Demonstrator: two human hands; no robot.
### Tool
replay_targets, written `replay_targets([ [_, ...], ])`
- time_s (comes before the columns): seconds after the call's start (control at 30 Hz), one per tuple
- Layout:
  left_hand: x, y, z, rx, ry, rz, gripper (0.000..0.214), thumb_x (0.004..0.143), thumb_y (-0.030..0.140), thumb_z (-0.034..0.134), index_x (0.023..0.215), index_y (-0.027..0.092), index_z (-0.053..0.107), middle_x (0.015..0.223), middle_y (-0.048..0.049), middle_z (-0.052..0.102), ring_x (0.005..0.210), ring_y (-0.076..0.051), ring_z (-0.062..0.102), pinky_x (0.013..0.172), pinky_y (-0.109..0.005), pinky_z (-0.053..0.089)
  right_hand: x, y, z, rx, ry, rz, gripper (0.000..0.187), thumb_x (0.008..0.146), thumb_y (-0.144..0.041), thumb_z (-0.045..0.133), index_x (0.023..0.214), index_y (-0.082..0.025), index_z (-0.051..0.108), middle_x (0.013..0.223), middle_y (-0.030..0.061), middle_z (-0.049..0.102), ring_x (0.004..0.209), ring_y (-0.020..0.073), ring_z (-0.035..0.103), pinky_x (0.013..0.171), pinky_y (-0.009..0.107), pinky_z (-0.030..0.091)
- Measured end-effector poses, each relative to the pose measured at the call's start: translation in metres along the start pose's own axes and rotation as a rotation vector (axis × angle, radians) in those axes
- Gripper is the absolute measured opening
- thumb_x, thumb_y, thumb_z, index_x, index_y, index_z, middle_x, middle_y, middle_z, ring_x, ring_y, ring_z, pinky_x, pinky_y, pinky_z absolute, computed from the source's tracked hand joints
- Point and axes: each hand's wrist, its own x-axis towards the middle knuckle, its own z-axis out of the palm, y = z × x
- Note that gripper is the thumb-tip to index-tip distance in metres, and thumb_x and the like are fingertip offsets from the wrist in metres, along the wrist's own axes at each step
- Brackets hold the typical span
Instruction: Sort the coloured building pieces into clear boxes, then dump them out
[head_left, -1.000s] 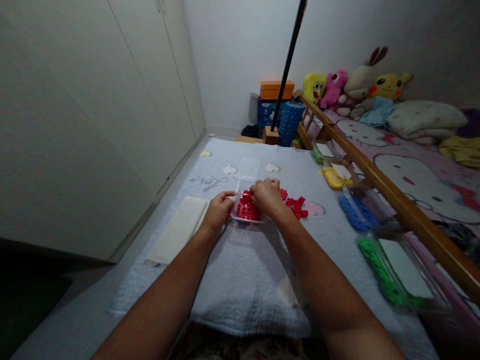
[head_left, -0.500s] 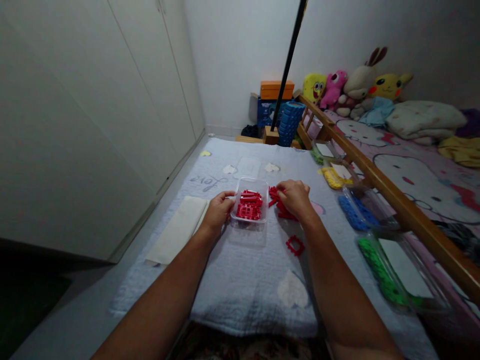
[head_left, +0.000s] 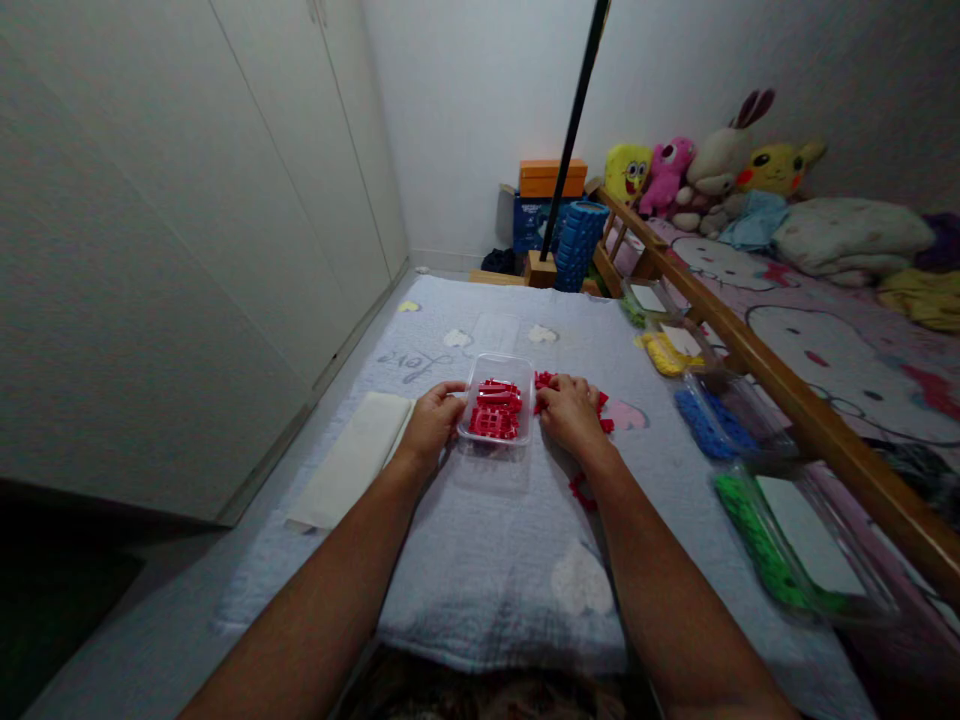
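Observation:
A clear plastic box (head_left: 495, 447) stands in the middle of the cloth-covered table, holding red plastic pieces (head_left: 496, 408), some of them frame-shaped. My left hand (head_left: 435, 422) pinches the box's left rim between thumb and fingers. Just past the box's right wall, my right hand (head_left: 571, 412) has its fingers curled down over a loose pile of red pieces (head_left: 606, 424). Whatever it pinches is hidden under the fingers. A red ring-shaped piece (head_left: 583, 492) lies nearer to me, partly covered by my right wrist.
Along the right edge, beside the wooden bed rail (head_left: 750, 330), stand clear boxes of green pieces (head_left: 765, 545), blue pieces (head_left: 712, 425) and yellow pieces (head_left: 667, 355). A folded cream cloth (head_left: 349, 460) lies left of my left arm. A black pole (head_left: 574, 130) rises behind the table.
My right hand has shifted left and slightly nearer, from above the red pile toward the box's right wall. The left hand keeps its hold on the box.

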Motion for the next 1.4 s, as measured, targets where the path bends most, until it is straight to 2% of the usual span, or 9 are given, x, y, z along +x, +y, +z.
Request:
replay_targets([
  [0.23,0.000,0.002,0.001,0.006,0.008,0.005,0.045,0.060,0.037,0.068,0.099,0.015,0.064,0.046,0.0107,0.046,0.037,-0.007,0.033,0.038,-0.021,0.023,0.002,0.011,0.003,0.134,0.058,0.043,0.025,0.092,-0.024,0.063,0.109,-0.027,0.081,0.129,0.0103,0.066,0.118,0.0302,0.049,0.097,0.042,0.033],
  [0.43,-0.001,0.003,0.002,-0.016,0.000,0.006,0.044,0.061,0.036,0.068,0.100,0.015,0.064,0.046,0.0106,0.047,0.037,-0.007,0.033,0.038,-0.021,0.023,0.007,0.027,-0.003,0.330,0.153,0.131,0.021,0.092,-0.022,0.063,0.103,-0.023,0.079,0.112,0.0088,0.074,0.106,0.0257,0.061,0.092,0.037,0.041],
  [0.57,-0.001,0.002,0.002,-0.029,-0.005,-0.006,0.044,0.062,0.035,0.069,0.100,0.016,0.063,0.046,0.0103,0.047,0.036,-0.008,0.033,0.038,-0.021,0.022,0.013,0.018,-0.015,0.418,0.224,0.080,0.021,0.092,-0.020,0.062,0.108,-0.021,0.076,0.106,0.0075,0.077,0.100,0.0239,0.065,0.093,0.038,0.042],
  [0.67,0.000,0.001,0.001,-0.030,-0.010,-0.011,0.042,0.062,0.034,0.069,0.100,0.016,0.064,0.046,0.0103,0.047,0.036,-0.008,0.033,0.038,-0.021,0.021,0.019,-0.001,-0.027,0.368,0.255,0.047,0.025,0.091,-0.020,0.065,0.114,-0.022,0.073,0.103,0.0076,0.077,0.101,0.0255,0.064,0.096,0.041,0.039],
  [0.8,0.001,-0.001,0.000,-0.035,-0.012,-0.021,0.041,0.063,0.033,0.069,0.101,0.017,0.063,0.046,0.0106,0.047,0.035,-0.008,0.033,0.038,-0.021,0.021,0.029,-0.027,-0.037,0.204,0.203,-0.056,0.018,0.095,-0.022,0.061,0.105,-0.022,0.076,0.107,0.0100,0.076,0.111,0.0285,0.057,0.103,0.046,0.031],
  [0.97,0.003,-0.004,-0.001,-0.055,-0.028,-0.010,0.042,0.064,0.032,0.070,0.102,0.017,0.063,0.047,0.0108,0.046,0.036,-0.008,0.034,0.039,-0.021,0.022,0.039,-0.047,-0.037,0.026,0.063,-0.105,0.027,0.097,-0.020,0.053,0.104,-0.022,0.080,0.118,0.0142,0.071,0.119,0.0319,0.049,0.104,0.050,0.026],
  [1.2,0.002,-0.003,-0.001,-0.042,-0.034,-0.012,0.041,0.065,0.032,0.070,0.102,0.017,0.064,0.049,0.0097,0.048,0.037,-0.008,0.035,0.039,-0.020,0.023,0.043,-0.059,-0.034,-0.047,-0.032,-0.092,0.036,0.099,-0.016,0.046,0.111,-0.022,0.079,0.118,0.0150,0.072,0.120,0.0327,0.050,0.109,0.055,0.022],
  [1.4,0.003,-0.005,-0.002,-0.064,-0.035,-0.024,0.044,0.064,0.032,0.072,0.104,0.016,0.064,0.051,0.0099,0.049,0.037,-0.007,0.036,0.040,-0.020,0.025,0.043,-0.054,-0.031,-0.018,-0.008,-0.078,0.032,0.098,-0.020,0.050,0.111,-0.023,0.080,0.121,0.0139,0.073,0.120,0.0326,0.051,0.109,0.054,0.024],
])
